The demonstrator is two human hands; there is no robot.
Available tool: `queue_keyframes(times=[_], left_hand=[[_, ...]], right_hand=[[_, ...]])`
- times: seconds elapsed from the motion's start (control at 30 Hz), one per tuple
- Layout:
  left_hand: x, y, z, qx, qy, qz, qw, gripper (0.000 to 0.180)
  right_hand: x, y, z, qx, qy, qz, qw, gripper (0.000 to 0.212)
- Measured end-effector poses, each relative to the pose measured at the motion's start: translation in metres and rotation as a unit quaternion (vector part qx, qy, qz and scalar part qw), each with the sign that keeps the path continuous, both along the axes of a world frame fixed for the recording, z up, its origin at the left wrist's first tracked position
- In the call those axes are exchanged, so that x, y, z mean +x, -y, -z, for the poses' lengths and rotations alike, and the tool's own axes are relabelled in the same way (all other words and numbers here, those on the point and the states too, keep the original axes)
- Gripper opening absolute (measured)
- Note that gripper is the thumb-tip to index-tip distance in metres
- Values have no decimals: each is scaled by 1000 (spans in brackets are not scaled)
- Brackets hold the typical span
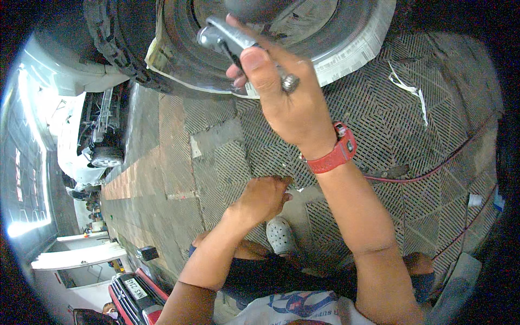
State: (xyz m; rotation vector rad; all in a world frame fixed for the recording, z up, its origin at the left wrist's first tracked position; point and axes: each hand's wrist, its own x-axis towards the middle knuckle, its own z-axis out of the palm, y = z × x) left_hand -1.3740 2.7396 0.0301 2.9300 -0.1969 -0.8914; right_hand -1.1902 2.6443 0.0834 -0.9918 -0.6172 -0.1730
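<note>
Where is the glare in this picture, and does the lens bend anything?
In the head view, daylight blows out the far left beside the white car; the fisheye curves the grated floor toward a black rim; the right hand with its metal tool looks oversized and slightly soft.

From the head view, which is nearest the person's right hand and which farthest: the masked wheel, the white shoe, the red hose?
1. Masked wheel, right behind the right hand at the top; its fingers grip a metal tool against it.
2. Red hose, lower right on the grated floor.
3. White shoe, bottom centre.
</note>
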Motion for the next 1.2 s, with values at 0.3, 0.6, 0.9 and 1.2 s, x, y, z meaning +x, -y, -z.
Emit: queue_keyframes(times=[0.3,0.6,0.9,1.2], left_hand=[[0,-8,5,-16,1,11,1000,39],[-9,19,-10,-57,-4,31,998,35],[-31,25,-57,-77,20,84,993,40],[-50,0,-63,-57,58,69,994,43]], right_hand=[[14,20,-13,12,-23,131,991,72],[-7,26,-13,-60,-48,78,994,95],[16,22,-12,-140,30,226,964,88],[31,42,-11,-33,-103,283,953,88]])
